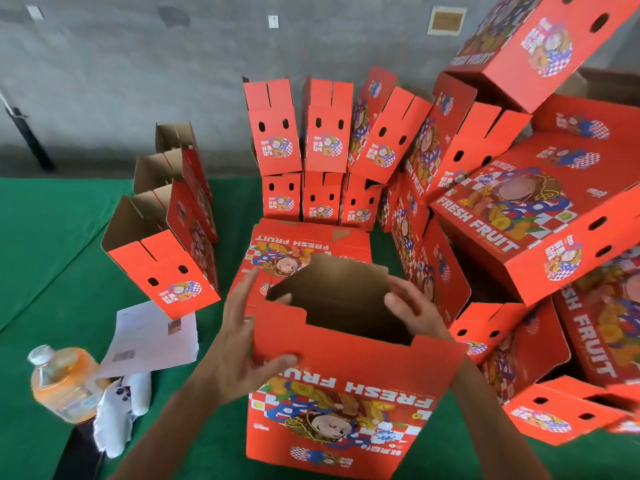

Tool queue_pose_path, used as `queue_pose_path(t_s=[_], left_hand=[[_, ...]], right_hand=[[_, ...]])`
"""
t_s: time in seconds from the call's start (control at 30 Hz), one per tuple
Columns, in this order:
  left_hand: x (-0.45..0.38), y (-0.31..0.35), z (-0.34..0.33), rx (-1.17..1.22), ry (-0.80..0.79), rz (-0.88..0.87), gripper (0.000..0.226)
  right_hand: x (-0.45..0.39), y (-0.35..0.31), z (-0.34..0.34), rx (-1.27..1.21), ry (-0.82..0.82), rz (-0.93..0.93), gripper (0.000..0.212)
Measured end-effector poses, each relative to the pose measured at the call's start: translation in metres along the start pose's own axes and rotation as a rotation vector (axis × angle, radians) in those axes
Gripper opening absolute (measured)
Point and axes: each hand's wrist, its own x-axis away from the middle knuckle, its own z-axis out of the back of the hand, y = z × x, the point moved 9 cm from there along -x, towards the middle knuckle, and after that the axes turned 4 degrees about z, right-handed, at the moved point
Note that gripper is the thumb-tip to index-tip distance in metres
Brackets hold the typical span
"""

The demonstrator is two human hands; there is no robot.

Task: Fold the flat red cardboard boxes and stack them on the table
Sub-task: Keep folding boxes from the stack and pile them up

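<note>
Covering the bench (pixel 48 237) is a green cloth, with folded red boxes (pixel 540 216) heaped along its right edge and far edge, and three more standing toward the left. At the near edge stands the half-opened red box (pixel 346 393); the left hand (pixel 239 344) grips its left wall, thumb on the front panel, while the right hand (pixel 412 306) curls over its right wall. Flat boxes (pixel 298 247) lie just behind. Papers (pixel 152 337) and an orange drink bottle (pixel 62 382) sit at the near left corner.

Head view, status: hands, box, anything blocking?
Left hand and right hand both grip the half-opened red box. Its top is open. Flat boxes lie behind it. Nothing blocking.
</note>
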Motion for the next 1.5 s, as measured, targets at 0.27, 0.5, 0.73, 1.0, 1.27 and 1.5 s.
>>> queue_pose_path(t_s=[0.27,0.5,0.73,1.0,1.27,1.5], left_hand=[[-0.005,0.009,0.024,-0.148,0.064,0.102,0.061],[0.01,-0.032,-0.01,0.115,0.04,0.549,0.079],[0.006,-0.045,-0.001,0.058,0.196,0.605,0.08],[0.01,-0.041,-0.008,0.009,0.242,0.673,0.089],[0.003,-0.029,-0.002,-0.162,0.258,0.666,0.086],[-0.003,-0.017,-0.004,-0.107,0.245,0.565,0.099]], right_hand=[[0.0,-0.001,0.036,0.37,0.104,0.194,0.037],[0.031,0.017,0.024,-0.365,0.32,0.056,0.026],[0.03,0.001,0.005,-0.151,0.242,0.049,0.044],[0.031,0.001,0.022,-0.154,0.388,0.102,0.035],[0.055,-0.008,0.03,-0.252,0.49,0.219,0.037],[0.05,-0.021,-0.015,0.215,0.243,0.25,0.028]])
